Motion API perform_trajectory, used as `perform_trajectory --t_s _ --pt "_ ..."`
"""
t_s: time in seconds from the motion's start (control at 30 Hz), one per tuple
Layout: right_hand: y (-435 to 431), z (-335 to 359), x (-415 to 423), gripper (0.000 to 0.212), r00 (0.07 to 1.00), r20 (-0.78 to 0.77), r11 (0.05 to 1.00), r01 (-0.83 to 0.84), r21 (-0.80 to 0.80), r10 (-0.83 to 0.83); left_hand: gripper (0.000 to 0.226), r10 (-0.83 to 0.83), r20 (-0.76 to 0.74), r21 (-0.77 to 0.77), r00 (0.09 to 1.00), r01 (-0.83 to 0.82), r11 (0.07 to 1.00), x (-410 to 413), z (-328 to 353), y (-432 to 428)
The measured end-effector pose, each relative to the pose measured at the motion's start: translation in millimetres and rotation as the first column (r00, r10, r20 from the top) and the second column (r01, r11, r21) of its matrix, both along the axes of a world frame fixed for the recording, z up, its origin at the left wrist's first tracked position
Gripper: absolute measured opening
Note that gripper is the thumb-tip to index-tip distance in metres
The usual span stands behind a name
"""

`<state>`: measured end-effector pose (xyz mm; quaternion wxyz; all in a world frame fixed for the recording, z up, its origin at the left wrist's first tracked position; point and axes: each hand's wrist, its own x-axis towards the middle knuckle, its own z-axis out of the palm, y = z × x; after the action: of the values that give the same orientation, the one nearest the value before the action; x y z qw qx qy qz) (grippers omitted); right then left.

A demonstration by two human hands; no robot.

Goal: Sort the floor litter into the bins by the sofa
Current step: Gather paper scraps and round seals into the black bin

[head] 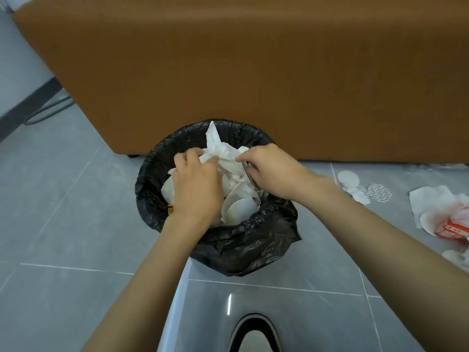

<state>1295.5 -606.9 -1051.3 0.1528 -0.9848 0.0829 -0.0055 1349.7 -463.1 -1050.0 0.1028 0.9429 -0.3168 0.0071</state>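
On grey floor tiles [63, 212], found left hand [196, 184], right hand [269, 171] pinching crumpled white tissue paper [223, 151] in round black-bagged bin [152, 174], twelve o'clock.

Both arms are uncovered. The bare left forearm [152, 270] runs from the lower left of the frame toward the centre, and the bare right forearm [380, 237] enters from the lower right edge. Each shows skin right up to the frame's border. The bare left hand [196, 184] and bare right hand [269, 168] sit mid-frame; a pale fleck on one left finger is too small to identify
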Motion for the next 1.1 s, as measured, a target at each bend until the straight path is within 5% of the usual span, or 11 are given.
perform_trajectory --t_s 0.17,0.3,0.53,0.8,0.9,1.1 --pt "-18 7 -47 0.038 0.943 0.285 0.979 0.133 0.154 -0.172 0.044 -0.058 0.035 -0.214 0.998 0.064 0.975 -15 12 -26" --pt "-43 -6 -88 0.037 0.891 0.309 0.938 0.278 0.207 -0.332 0.044 -0.154 -0.001 -0.328 0.988 0.145 0.933 -35 13 -54" --pt "-96 -56 -179 0.039 0.783 0.001 0.757 0.6 0.258 -0.622 0.045 -0.372 -0.045 -0.331 0.927 0.337 0.881 -88 -4 -116" --pt "-114 -110 -264 0.07 0.541 -0.483 0.559 0.82 0.122 -0.688 0.044 -0.489 -0.27 -0.191 0.83 0.451 0.872 -142 -61 -168" --pt "-110 -129 -278 0.083 0.499 -0.506 0.505 0.852 0.138 -0.703 0.044 -0.479 -0.363 -0.13 0.799 0.466 0.875 -156 -80 -177" --pt "-100 -148 -288 0.065 0.531 -0.398 0.489 0.846 0.211 -0.748 0.046 -0.362 -0.632 -0.063 0.685 0.42 0.905 -178 -125 -183"
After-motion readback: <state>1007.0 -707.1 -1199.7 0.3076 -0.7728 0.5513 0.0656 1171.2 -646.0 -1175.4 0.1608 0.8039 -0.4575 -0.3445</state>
